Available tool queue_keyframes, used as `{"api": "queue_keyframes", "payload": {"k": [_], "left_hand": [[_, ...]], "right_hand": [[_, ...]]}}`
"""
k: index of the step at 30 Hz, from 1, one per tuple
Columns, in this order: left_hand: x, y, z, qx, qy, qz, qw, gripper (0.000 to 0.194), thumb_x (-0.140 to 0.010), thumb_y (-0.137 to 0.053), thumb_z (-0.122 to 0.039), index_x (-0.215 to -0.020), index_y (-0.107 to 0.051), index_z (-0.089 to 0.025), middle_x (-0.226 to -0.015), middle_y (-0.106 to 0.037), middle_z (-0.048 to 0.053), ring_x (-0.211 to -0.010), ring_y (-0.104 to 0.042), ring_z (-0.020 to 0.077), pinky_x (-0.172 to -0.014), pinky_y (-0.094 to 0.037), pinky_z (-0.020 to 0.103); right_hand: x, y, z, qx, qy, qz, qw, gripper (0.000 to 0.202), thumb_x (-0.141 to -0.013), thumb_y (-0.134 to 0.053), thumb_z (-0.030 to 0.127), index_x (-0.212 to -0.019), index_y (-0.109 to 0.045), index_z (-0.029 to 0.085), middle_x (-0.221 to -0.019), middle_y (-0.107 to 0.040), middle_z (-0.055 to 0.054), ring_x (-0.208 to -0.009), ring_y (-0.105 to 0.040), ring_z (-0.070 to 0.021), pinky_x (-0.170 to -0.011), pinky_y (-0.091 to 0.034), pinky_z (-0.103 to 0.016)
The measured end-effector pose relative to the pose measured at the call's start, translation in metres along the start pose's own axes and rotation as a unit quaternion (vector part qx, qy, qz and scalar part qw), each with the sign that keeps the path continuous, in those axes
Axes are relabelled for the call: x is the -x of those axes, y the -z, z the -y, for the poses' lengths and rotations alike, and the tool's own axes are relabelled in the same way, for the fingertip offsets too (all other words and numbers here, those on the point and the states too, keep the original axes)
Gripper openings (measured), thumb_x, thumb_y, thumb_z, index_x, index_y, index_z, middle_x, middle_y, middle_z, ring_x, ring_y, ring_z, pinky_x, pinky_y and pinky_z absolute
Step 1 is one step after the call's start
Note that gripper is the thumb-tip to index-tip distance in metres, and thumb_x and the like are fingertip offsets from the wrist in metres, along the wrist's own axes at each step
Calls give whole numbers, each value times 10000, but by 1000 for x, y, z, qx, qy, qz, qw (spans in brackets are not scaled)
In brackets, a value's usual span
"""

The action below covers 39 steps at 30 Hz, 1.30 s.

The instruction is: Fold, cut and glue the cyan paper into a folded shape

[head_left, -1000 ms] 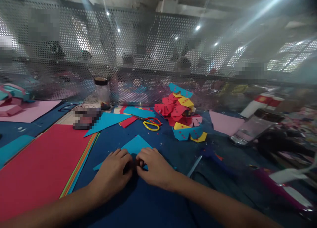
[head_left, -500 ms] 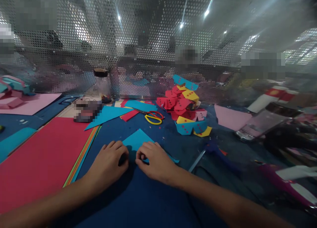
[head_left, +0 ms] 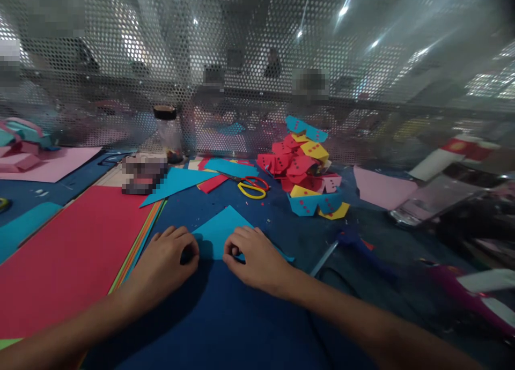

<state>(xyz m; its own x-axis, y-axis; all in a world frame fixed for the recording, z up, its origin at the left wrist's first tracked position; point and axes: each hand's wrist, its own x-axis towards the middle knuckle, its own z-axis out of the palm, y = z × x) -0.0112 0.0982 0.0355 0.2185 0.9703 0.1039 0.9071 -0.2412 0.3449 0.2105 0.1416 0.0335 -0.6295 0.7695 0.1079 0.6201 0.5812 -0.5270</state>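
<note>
head view: a blue sheet (head_left: 217, 233) is seen on the dark blue table (head_left: 225, 327), straight before the person, with one corner pointed away and its sides partly covered by the hands. the left side is overlapped by the left hand (head_left: 173, 252), whose fingers are curled round toward the thumb; the right side is overlapped by the right hand (head_left: 253, 257), curled likewise, with a blue tip left showing past it. whether paper is pinched by either hand cannot be told.

just beyond, scissors (head_left: 252, 187) are laid with their blades over blue scraps (head_left: 231, 167), near a red strip (head_left: 213, 183). to their right, dotted folded pieces (head_left: 293, 169) are heaped in red, yellow, blue and pink.

on the left, a stack (head_left: 80, 236) topped in red is crossed by the left forearm (head_left: 92, 316); its far right corner is covered by a blue offcut (head_left: 177, 183). a lidded jar (head_left: 169, 131) is stood near the screen (head_left: 241, 53).

on the right, the near end of a pale rod (head_left: 325, 257), joined to a blue tool (head_left: 362, 249), is blocked by the right forearm (head_left: 362, 316). farther out, a purple tool (head_left: 470, 300) is blurred.
</note>
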Motion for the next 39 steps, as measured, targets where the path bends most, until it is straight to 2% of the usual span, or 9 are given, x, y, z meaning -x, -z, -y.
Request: {"api": "queue_keyframes", "payload": {"k": [11, 25, 30, 39], "left_hand": [[1, 5, 16, 25, 10, 22, 999, 135, -853, -534, -205, -760, -628, -232, -848, -670, 19, -872, -599, 244, -743, -411, 361], [1, 22, 31, 54, 37, 55, 996, 142, -817, -518, -231, -720, -621, -227, -797, -658, 24, -807, -598, 222, -693, -434, 329], [-2, 25, 42, 74, 40, 90, 992, 136, -797, -541, -303, -719, -625, -229, -807, -666, 31, -796, -618, 227, -675, -454, 321], [-2, 30, 57, 71, 32, 84, 993, 115, -785, -576, -293, -705, -634, -234, -778, -682, 24, -743, -637, 214, -636, -455, 298]], "right_hand": [[1, -1, -2, -1, 1, 3, 1000, 77, -883, -635, 199, -810, -610, 202, -862, -627, 6, -865, -545, -168, -882, -330, -373], [1, 1, 0, -8, -11, 19, 1000, 77, -888, -629, 213, -813, -613, 204, -876, -632, 5, -876, -553, -171, -911, -324, -390], [-1, 1, -1, -8, -11, 15, 1000, 80, -887, -641, 206, -812, -612, 204, -871, -628, 8, -876, -553, -170, -917, -320, -388], [0, 0, -2, -5, -4, 16, 1000, 80, -891, -637, 207, -815, -614, 204, -868, -628, 15, -872, -554, -166, -904, -324, -382]]}}
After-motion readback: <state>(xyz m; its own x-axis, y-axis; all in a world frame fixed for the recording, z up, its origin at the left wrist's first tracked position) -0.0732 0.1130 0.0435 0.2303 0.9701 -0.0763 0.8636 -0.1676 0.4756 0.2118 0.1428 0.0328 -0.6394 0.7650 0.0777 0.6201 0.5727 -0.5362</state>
